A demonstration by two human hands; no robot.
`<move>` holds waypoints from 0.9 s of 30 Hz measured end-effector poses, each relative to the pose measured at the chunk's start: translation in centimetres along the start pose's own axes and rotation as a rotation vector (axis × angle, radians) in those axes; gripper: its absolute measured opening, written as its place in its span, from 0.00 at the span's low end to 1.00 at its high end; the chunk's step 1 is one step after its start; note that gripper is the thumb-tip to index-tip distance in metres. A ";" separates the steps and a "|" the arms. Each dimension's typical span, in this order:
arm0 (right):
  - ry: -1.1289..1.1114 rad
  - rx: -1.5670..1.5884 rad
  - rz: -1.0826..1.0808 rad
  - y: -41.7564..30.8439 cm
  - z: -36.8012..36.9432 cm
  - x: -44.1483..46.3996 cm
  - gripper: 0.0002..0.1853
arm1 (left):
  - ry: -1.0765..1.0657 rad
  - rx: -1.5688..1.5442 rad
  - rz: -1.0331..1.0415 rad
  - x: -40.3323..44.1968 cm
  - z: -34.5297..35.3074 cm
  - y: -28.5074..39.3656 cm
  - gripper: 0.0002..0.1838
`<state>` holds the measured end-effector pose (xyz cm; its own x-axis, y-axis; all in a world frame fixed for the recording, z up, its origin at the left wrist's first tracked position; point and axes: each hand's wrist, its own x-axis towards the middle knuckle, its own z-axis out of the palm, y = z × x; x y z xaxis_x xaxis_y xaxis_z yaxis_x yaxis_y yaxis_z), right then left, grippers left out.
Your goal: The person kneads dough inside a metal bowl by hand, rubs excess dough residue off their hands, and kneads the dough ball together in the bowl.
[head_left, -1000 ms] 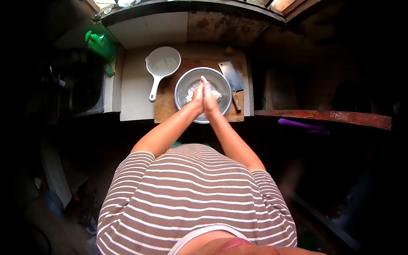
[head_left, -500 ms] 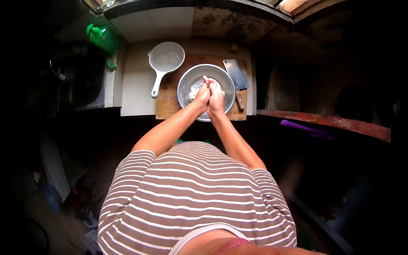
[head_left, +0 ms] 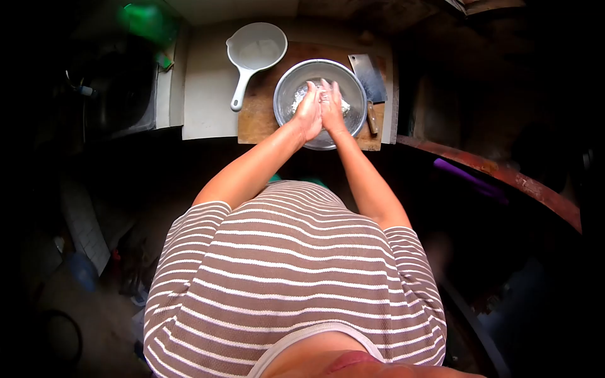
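A round metal bowl (head_left: 283,94) rests on a wooden cutting board (head_left: 253,120). Over it, my left hand (head_left: 309,112) and my right hand (head_left: 331,108) are side by side, palms facing and touching near the wrists. The fingers of both are stretched out, with white bits sticking to them. I can make out nothing held between the palms. White crumbly stuff (head_left: 345,107) lies in the bowl, partly hidden beneath the hands.
Left of the bowl stands a white long-handled dipper (head_left: 257,47). A cleaver (head_left: 368,79) lies to its right, handle toward me. Farther left are a dark sink (head_left: 126,104) and a green bottle (head_left: 145,22). A purple object (head_left: 466,177) is at the right.
The hands were cupped together half a second ago; now their fingers are straighter and more spread. The whole view has shifted, with the counter higher in the frame.
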<state>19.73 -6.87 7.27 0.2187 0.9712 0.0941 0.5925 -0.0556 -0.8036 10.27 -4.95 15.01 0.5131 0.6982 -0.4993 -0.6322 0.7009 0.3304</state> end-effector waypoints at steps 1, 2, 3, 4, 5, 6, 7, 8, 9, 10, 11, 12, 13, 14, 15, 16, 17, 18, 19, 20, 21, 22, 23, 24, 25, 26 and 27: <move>-0.001 0.003 0.003 0.8 -0.8 0.2 0.23 | 0.110 0.141 -0.030 -0.9 0.2 0.2 0.34; -0.047 -0.037 -0.043 1.7 -1.7 0.2 0.23 | 0.222 0.282 -0.063 -1.5 0.3 0.5 0.27; -0.095 -0.078 -0.089 2.4 -2.5 0.2 0.23 | 0.228 0.281 -0.067 -1.6 -0.5 0.8 0.27; -0.118 -0.204 -0.153 2.0 -3.3 0.3 0.27 | 0.155 0.597 0.088 -1.4 -2.3 0.9 0.23; -0.124 -0.205 -0.149 1.6 -3.8 0.1 0.27 | 0.073 0.910 0.248 -1.2 -4.1 1.3 0.19; -0.214 -0.335 -0.253 0.2 -4.5 -0.1 0.31 | 0.121 1.241 0.464 -0.1 -7.6 1.2 0.20; -0.306 -0.465 -0.356 -0.7 -5.0 -0.2 0.34 | 0.121 1.239 0.458 -0.5 -8.5 1.9 0.20; -0.381 -0.503 -0.391 -1.0 -4.8 -0.2 0.41 | 0.230 1.493 0.648 -1.0 -9.2 2.4 0.23; -0.385 -0.502 -0.385 -0.8 -4.5 -0.3 0.41 | 0.342 1.743 0.843 -1.0 -10.2 2.8 0.26; -0.476 -0.630 -0.387 -0.6 -4.2 -0.2 0.43 | 0.423 1.749 0.879 -0.6 -11.0 3.0 0.28; -0.570 -0.757 -0.388 -0.3 -4.0 -0.2 0.45 | 0.507 1.753 0.911 -0.2 -11.8 3.2 0.30; -0.527 -0.811 -0.447 0.4 -3.5 0.2 0.47 | 0.548 1.783 0.884 0.3 -12.6 3.3 0.33; -0.529 -0.810 -0.448 2.0 -2.5 1.1 0.47 | 0.550 1.782 0.883 1.4 -13.5 3.4 0.33; -0.478 -0.764 -0.462 3.5 -1.5 2.1 0.48 | 0.545 1.679 0.815 2.4 -14.3 3.4 0.32; -0.433 -0.716 -0.469 4.6 -0.8 2.3 0.48 | 0.539 1.577 0.740 3.0 -15.0 3.3 0.32; -0.406 -0.655 -0.459 3.9 -1.1 2.8 0.46 | 0.549 1.571 0.667 3.4 -15.1 3.4 0.29; -0.436 -0.629 -0.424 3.2 -1.4 3.5 0.45 | 0.548 1.571 0.651 3.9 -15.1 3.3 0.29; -0.448 -0.624 -0.355 3.2 -1.3 4.0 0.44 | 0.539 1.513 0.750 4.4 -15.2 3.1 0.26; -0.457 -0.621 -0.286 3.1 -1.3 4.4 0.44 | 0.529 1.451 0.850 4.7 -15.2 2.9 0.23; -0.393 -0.527 -0.213 3.0 -1.5 4.3 0.43 | 0.558 1.428 0.815 4.8 -15.2 2.8 0.21; -0.373 -0.408 -0.059 3.1 -1.6 4.4 0.47 | 0.557 1.426 0.807 4.8 -15.3 2.7 0.21; -0.297 -0.270 0.097 3.0 -1.6 4.0 0.49 | 0.558 1.420 0.809 4.7 -15.4 2.7 0.21; -0.217 -0.133 0.252 3.0 -1.7 3.6 0.51 | 0.558 1.414 0.809 4.7 -15.4 2.7 0.21; -0.117 -0.042 0.340 3.6 -1.0 3.5 0.53 | 0.555 1.421 0.821 4.5 -15.4 2.7 0.20; 0.019 0.284 0.445 4.4 0.3 3.5 0.51 | 0.551 1.421 0.811 4.7 -15.3 2.8 0.20; 0.092 0.475 0.466 5.4 1.5 3.7 0.50 | 0.538 1.451 0.816 4.7 -15.4 2.7 0.20; 0.168 0.665 0.486 5.3 2.7 4.0 0.49 | 0.524 1.484 0.817 4.6 -15.6 2.7 0.19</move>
<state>21.62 -2.68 1.80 0.4753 0.8240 -0.3084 -0.1669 -0.2597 -0.9512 1.90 -2.14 1.10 -0.0440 0.9968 0.0666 0.5525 -0.0312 0.8329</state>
